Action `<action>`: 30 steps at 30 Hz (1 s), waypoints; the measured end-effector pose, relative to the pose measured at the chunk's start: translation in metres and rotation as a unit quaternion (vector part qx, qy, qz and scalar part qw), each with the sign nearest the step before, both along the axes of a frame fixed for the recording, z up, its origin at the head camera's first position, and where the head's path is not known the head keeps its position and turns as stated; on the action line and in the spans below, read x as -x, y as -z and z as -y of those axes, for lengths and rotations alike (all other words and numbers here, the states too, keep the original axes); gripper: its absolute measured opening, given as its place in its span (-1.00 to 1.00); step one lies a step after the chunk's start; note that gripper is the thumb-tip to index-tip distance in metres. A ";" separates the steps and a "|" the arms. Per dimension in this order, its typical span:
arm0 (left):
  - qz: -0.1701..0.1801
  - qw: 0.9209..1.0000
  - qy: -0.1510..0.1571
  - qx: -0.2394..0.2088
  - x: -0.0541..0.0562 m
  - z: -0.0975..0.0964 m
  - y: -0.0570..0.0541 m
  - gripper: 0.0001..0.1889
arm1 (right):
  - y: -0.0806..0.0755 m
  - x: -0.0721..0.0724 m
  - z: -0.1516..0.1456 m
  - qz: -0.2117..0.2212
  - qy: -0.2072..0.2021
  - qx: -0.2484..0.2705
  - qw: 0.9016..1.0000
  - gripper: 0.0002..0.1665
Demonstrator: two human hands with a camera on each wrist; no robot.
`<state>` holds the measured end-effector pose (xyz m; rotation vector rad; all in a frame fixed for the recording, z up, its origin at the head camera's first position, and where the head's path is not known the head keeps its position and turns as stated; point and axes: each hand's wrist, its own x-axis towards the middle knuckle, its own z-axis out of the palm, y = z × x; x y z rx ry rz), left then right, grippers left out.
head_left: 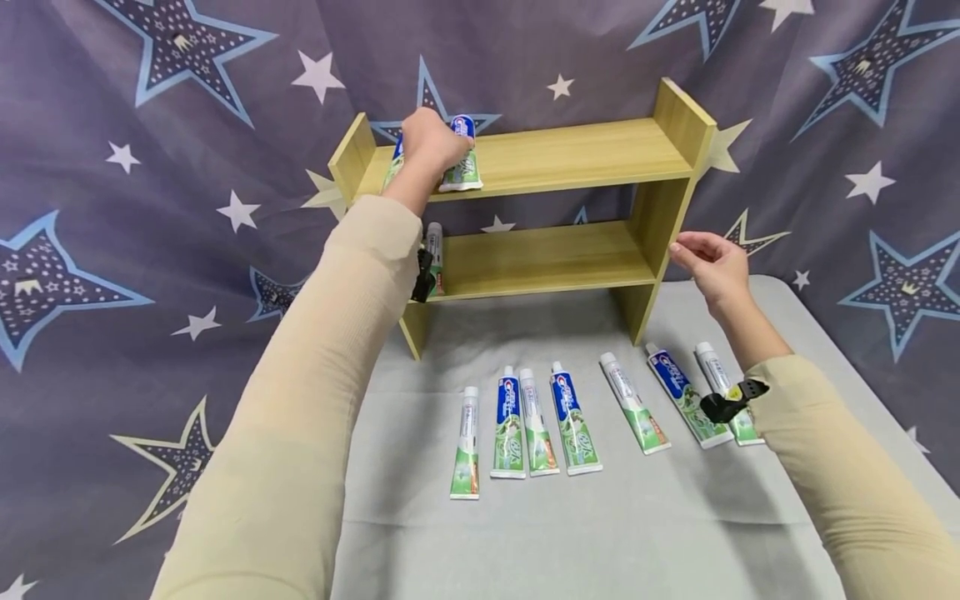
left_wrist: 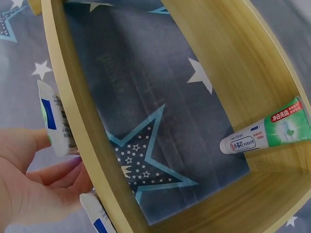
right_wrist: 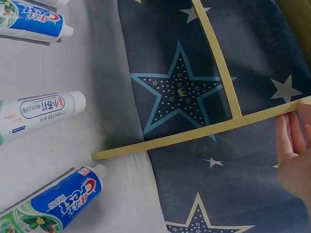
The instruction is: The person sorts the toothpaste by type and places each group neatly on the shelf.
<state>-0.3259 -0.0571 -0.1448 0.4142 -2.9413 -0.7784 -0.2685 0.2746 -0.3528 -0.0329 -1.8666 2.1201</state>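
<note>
My left hand [head_left: 433, 143] is at the top board of a wooden shelf [head_left: 577, 156], gripping a blue-and-green toothpaste tube [head_left: 461, 171] that stands with its crimped end down. In the left wrist view, this tube's white back [left_wrist: 57, 128] shows beside my thumb. Another toothpaste tube [left_wrist: 97, 213] stands at the left end of the board, mostly hidden by my hand in the head view. My right hand [head_left: 716, 265] holds the front edge of the shelf's right side panel [right_wrist: 214, 127], with fingers [right_wrist: 284, 138] along its outer face.
A white-and-green tube [left_wrist: 272, 130] leans at the left end of the lower board [head_left: 540, 260]. On the grey cloth [head_left: 600, 533] before the shelf lie several toothpaste tubes, among them a Crest tube [head_left: 575, 421] and a white-and-green tube [head_left: 633, 404]. A star-patterned curtain [head_left: 525, 42] hangs behind.
</note>
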 end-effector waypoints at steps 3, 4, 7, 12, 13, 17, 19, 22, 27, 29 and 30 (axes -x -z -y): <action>-0.008 1.000 0.007 0.005 -0.002 0.004 0.001 -0.31 | -0.001 0.000 0.002 -0.008 0.005 -0.011 1.000 -0.78; -0.009 1.000 0.009 0.005 -0.002 0.006 0.001 -0.32 | -0.002 0.000 0.003 -0.010 0.006 -0.013 1.000 -0.79; -0.017 1.000 0.020 0.010 -0.005 0.010 0.000 -0.41 | -0.004 0.001 0.004 -0.009 0.007 -0.009 1.000 -0.82; -0.052 0.997 0.057 -0.007 -0.012 0.019 0.004 -0.58 | -0.003 0.001 0.001 0.010 0.005 0.004 1.000 -0.77; -0.061 0.996 0.066 -0.014 -0.014 0.021 0.005 -0.60 | -0.003 0.001 0.001 0.010 0.003 0.016 1.000 -0.76; -0.104 0.989 0.087 -0.051 -0.025 0.029 0.009 -0.61 | -0.002 0.001 0.000 0.011 -0.005 0.031 0.999 -0.75; -0.140 0.983 0.098 -0.069 -0.033 0.034 0.012 -0.65 | -0.002 0.001 0.000 0.012 -0.002 0.021 1.000 -0.76; -0.197 0.969 0.119 -0.093 -0.046 0.041 0.020 -0.69 | 0.000 0.000 0.001 0.017 0.001 0.005 1.000 -0.77; -0.242 0.951 0.153 -0.118 -0.070 0.053 0.035 -0.71 | 0.000 -0.003 0.004 0.022 0.017 -0.024 0.999 -0.74; -0.247 0.946 0.164 -0.130 -0.079 0.058 0.041 -0.72 | 0.000 -0.003 0.005 0.023 0.026 -0.037 0.999 -0.74; -0.248 0.944 0.170 -0.138 -0.084 0.060 0.044 -0.72 | 0.000 -0.003 0.005 0.021 0.028 -0.035 0.999 -0.75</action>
